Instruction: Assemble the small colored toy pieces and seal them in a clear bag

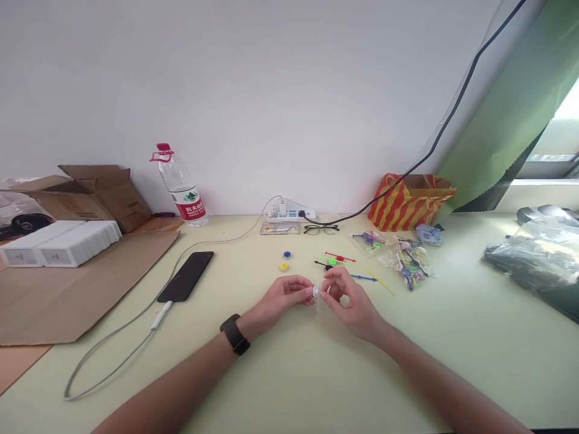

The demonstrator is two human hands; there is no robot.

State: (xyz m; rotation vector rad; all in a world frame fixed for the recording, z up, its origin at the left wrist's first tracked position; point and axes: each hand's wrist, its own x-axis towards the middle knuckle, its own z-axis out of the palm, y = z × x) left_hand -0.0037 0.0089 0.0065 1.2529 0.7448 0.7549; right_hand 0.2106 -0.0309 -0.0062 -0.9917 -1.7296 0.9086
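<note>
Left hand [287, 294] pinching white piece [315, 291]; right hand [351, 302] pinching pale strip [318, 307] just beside left hand; keeping both square helps.

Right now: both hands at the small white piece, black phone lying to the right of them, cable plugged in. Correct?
Wrong side: in the head view, the black phone lies left of both the left hand and right hand, which are at the small white piece; the cable is plugged in.

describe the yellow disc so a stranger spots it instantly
Find the white power strip by the wall, then come toward the left hand. Just beyond that hand lie a blue disc and, nearer, the yellow disc, set apart by its colour.
</note>
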